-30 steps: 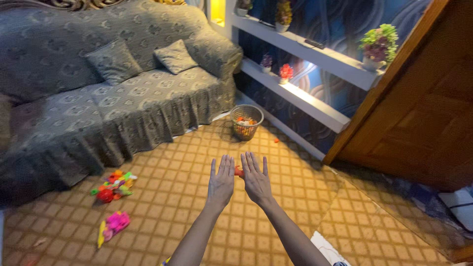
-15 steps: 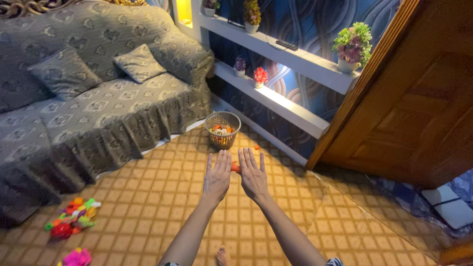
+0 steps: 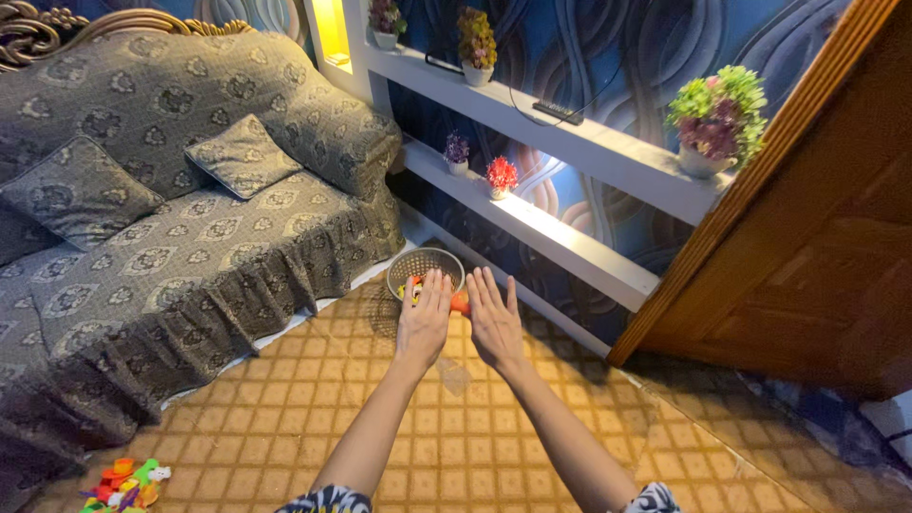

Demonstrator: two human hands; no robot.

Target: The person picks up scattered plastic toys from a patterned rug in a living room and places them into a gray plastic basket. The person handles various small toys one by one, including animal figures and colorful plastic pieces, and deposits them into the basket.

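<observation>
Basket (image 3: 425,267) of mesh, round and holding a few bright small toys, sits on the patterned floor (image 3: 285,418) in the corner where a grey patterned sofa (image 3: 171,256) meets a white lower shelf (image 3: 560,242). Both hands reach toward it, palms down, fingers straight and spread a little, holding nothing. Fingertips of the left hand (image 3: 425,318) overlap the near rim of the basket in this view; whether they touch it cannot be told. Just beside it, the right hand (image 3: 494,318) hovers over the floor, and a small orange-red object (image 3: 460,302) shows between the two hands, at the basket's right side and partly hidden by them.

Two grey cushions (image 3: 242,157) lie on the sofa seat. On the lower shelf stand a small purple potted plant (image 3: 457,152) and a red one (image 3: 501,177); on the upper shelf (image 3: 608,152) stand more flower pots and a dark flat remote control (image 3: 559,112), with a larger pot of pink and green flowers (image 3: 714,119) near the wooden door (image 3: 817,256). A heap of colourful plastic toys (image 3: 123,483) lies on the floor at lower left, well apart from the hands.
</observation>
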